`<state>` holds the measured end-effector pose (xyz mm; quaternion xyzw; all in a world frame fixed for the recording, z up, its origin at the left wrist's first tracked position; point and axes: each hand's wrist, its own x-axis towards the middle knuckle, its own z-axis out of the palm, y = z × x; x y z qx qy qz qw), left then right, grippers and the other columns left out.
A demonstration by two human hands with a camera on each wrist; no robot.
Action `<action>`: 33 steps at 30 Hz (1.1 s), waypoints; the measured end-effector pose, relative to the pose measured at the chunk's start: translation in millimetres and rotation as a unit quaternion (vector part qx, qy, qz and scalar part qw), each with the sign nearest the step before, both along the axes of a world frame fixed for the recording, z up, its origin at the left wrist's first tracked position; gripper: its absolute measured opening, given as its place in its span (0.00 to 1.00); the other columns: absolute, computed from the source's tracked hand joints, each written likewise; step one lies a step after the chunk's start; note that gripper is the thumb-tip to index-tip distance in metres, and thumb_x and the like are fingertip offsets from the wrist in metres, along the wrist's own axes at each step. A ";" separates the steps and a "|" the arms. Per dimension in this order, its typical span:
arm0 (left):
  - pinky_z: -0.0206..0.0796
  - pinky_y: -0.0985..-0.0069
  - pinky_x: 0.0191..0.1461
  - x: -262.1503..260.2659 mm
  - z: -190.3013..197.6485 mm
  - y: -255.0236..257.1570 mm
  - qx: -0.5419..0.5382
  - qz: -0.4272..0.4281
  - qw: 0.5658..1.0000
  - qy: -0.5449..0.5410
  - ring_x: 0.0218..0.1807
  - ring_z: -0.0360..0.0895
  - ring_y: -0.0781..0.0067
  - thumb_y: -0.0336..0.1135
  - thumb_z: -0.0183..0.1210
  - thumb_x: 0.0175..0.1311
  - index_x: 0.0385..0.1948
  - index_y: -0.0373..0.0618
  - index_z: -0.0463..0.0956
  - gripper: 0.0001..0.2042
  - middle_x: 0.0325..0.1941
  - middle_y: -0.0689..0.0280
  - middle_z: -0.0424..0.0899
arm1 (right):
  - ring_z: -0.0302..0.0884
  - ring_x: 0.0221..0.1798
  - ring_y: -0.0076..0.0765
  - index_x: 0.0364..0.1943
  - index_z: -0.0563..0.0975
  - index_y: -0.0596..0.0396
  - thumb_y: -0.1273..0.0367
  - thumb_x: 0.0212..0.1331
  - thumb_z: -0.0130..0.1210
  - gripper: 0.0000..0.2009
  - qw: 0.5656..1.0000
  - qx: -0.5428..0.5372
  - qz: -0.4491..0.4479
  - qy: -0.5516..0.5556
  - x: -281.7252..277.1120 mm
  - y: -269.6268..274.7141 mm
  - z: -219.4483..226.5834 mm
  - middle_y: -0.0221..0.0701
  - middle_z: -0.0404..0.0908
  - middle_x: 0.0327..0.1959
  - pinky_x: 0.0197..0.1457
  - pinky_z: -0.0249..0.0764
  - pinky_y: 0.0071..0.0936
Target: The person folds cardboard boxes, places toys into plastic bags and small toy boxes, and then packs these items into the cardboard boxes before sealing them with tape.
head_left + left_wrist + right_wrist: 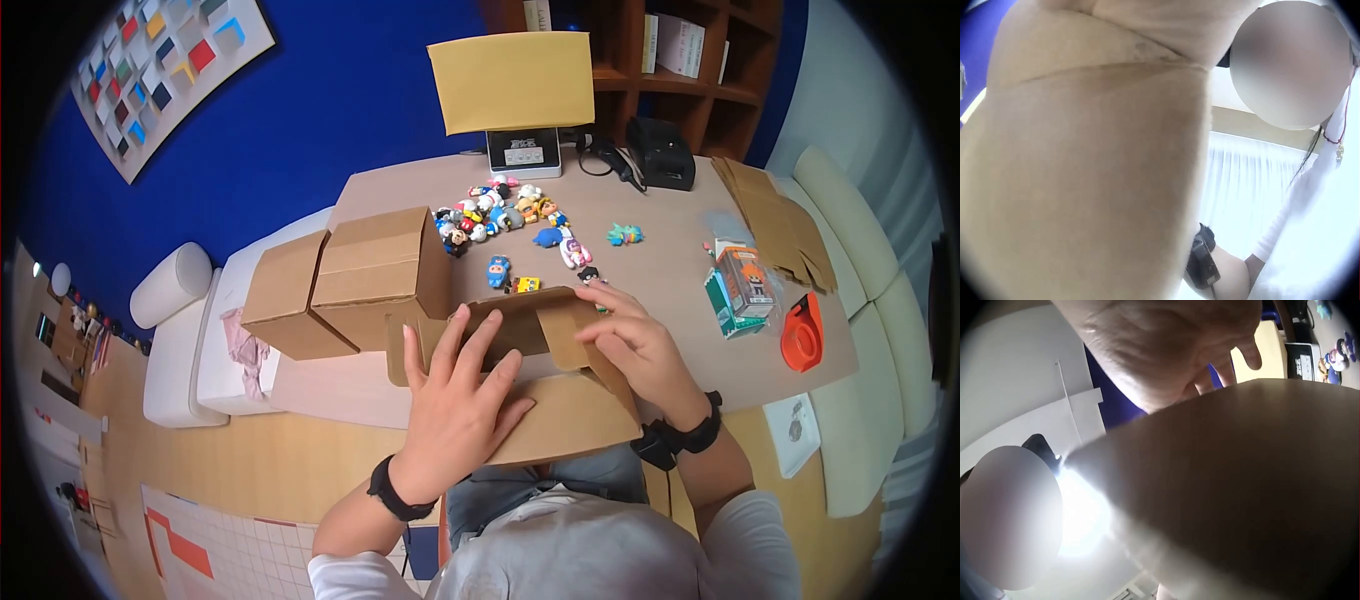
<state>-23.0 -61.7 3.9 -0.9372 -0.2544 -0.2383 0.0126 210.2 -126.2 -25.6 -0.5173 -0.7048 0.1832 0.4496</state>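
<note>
An open cardboard box (560,408) is held near the body at the table's front edge, its flaps raised. Across its near left side lies my left hand (462,400), fingers spread and fairly straight on the cardboard. My right hand (640,352) is at the box's right side, fingers slightly bent by the raised right flap (563,337). Cardboard (1097,175) fills much of the left wrist view below the left hand (1166,25). In the right wrist view, the right hand (1179,347) is above a dark cardboard panel (1241,481).
Two closed cardboard boxes (375,262) (285,300) stand at the left. Small toy figures (490,215) lie mid-table. A yellow panel (512,82), a black device (660,153), boxed figures (745,283), an orange-red tape dispenser (802,335) and flat cardboard (785,225) are farther back and right.
</note>
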 end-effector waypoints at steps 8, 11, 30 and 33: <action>0.28 0.48 0.69 -13.4 -60.7 18.8 0.024 -0.033 0.899 -0.435 0.70 0.44 0.48 0.42 0.61 0.52 0.58 0.52 0.57 0.31 0.68 0.53 0.48 | 0.51 0.67 0.48 0.67 0.48 0.55 0.70 0.42 0.62 0.45 0.984 -0.084 -0.107 -0.114 -2.6 30.4 9.6 0.44 0.53 0.66 0.69 0.48 0.35; 0.35 0.59 0.71 -9.8 -63.1 30.6 -0.135 -0.053 0.763 -0.630 0.71 0.45 0.59 0.41 0.48 0.65 0.64 0.46 0.46 0.29 0.69 0.56 0.49 | 0.48 0.69 0.52 0.68 0.44 0.52 0.68 0.44 0.62 0.47 0.991 -0.111 -0.022 -0.070 3.5 37.0 7.5 0.46 0.50 0.67 0.69 0.48 0.37; 0.45 0.69 0.67 -3.4 -69.6 62.6 -0.350 -0.042 0.900 -0.257 0.64 0.56 0.60 0.32 0.43 0.62 0.39 0.40 0.72 0.10 0.63 0.58 0.61 | 0.52 0.68 0.44 0.48 0.77 0.51 0.70 0.53 0.55 0.16 0.988 -0.121 0.094 -0.004 17.6 36.4 -1.9 0.42 0.57 0.65 0.68 0.49 0.35; 0.43 0.67 0.67 -3.7 -60.7 60.8 -0.341 -0.011 0.914 -0.218 0.65 0.55 0.59 0.35 0.43 0.63 0.38 0.39 0.73 0.12 0.63 0.56 0.61 | 0.51 0.68 0.45 0.47 0.78 0.52 0.68 0.55 0.55 0.15 0.989 -0.122 0.079 -0.015 13.2 36.0 0.7 0.43 0.56 0.65 0.68 0.49 0.34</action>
